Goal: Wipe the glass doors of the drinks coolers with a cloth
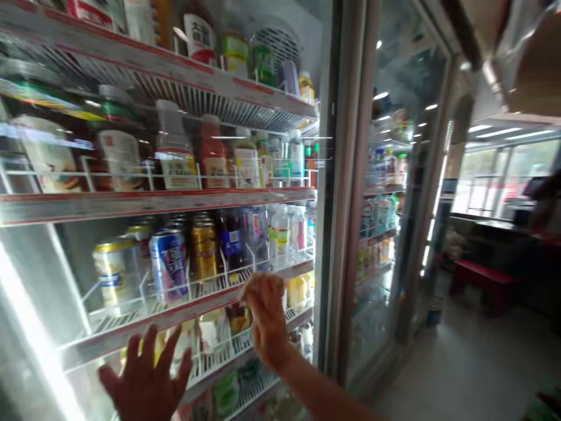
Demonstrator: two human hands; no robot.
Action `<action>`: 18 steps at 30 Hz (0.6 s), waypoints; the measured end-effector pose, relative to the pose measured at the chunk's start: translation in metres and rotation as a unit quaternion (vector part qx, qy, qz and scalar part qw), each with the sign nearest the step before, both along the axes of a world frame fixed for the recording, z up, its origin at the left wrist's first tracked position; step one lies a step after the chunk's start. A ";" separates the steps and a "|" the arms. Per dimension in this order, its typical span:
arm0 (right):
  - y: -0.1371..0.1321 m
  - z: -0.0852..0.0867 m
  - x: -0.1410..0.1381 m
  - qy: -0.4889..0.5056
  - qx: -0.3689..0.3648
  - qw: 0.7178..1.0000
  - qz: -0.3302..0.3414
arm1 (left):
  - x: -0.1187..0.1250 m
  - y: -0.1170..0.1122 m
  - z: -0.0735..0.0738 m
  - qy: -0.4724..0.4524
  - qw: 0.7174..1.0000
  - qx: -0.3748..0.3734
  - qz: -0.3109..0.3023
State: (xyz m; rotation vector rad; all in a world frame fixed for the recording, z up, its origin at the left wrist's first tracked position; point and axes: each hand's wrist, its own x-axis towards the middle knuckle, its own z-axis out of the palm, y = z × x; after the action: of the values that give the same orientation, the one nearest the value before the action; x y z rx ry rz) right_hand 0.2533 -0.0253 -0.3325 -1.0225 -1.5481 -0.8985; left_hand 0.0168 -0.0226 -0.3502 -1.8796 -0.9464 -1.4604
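I face an open drinks fridge with wire shelves [188, 295]. My left hand [146, 380] is low at the front, fingers spread, open, holding nothing, in front of the lower shelf. My right hand [265, 316] reaches to the edge of the can shelf, fingers bent toward the shelf front; I cannot tell whether it holds anything. Just above it stand a gold can [204, 248], a blue can [169, 263] and a white-and-yellow can [111, 272]. Clear bottles [280, 234] stand to the right on the same shelf.
Upper shelves carry bottles and cartons [175, 155]. The fridge's door frame [346, 193] stands right of my hands, with a second glass-doored fridge [394, 193] beyond. A tiled aisle [473, 362] leads right toward a red bench [482, 280] and windows.
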 end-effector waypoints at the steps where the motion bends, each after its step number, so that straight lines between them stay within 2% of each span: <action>1: -0.006 -0.008 -0.009 -0.075 -0.009 0.997 0.031 | -0.001 -0.001 0.001 0.011 0.999 0.023 0.041; 3: -0.016 -0.009 -0.005 -0.136 -0.002 0.989 0.057 | 0.001 -0.006 -0.001 0.032 0.994 0.037 0.099; 4: -0.018 -0.004 0.007 -0.115 0.015 0.992 0.055 | 0.004 -0.010 -0.004 0.036 0.993 0.022 0.111; 7: -0.007 0.014 0.038 0.044 0.073 0.996 0.013 | 0.011 -0.029 -0.024 0.042 0.989 -0.024 0.141; 9: 0.003 0.013 0.031 0.092 0.061 0.993 0.032 | 0.013 -0.042 -0.043 0.050 0.984 -0.057 0.164; 11: 0.003 0.001 0.003 -0.007 0.014 0.997 0.077 | 0.010 -0.054 -0.061 0.064 0.977 -0.096 0.182; 12: -0.001 -0.004 -0.013 -0.103 -0.004 0.989 0.110 | 0.007 -0.060 -0.069 0.070 0.972 -0.118 0.188; 13: -0.005 -0.004 -0.027 -0.204 -0.009 0.968 0.144 | 0.003 -0.065 -0.074 0.073 0.967 -0.145 0.194; 14: -0.008 0.002 -0.038 -0.286 -0.005 0.942 0.174 | -0.002 -0.071 -0.078 0.068 0.960 -0.182 0.199; 15: -0.009 0.015 -0.046 -0.331 0.006 0.924 0.193 | -0.006 -0.076 -0.080 0.057 0.951 -0.225 0.205; 16: -0.007 0.034 -0.052 -0.341 0.020 0.918 0.202 | -0.010 -0.081 -0.080 0.042 0.940 -0.267 0.210; 18: 0.005 0.080 -0.061 -0.247 0.045 0.952 0.174 | -0.015 -0.090 -0.077 0.019 0.918 -0.333 0.216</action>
State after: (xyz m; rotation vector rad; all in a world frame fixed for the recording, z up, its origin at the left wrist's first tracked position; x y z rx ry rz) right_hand 0.1920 -0.0207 -0.2523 -0.4449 -2.0028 -1.0059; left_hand 0.0016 -0.1124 -0.4269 -1.9335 -1.8742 -0.8848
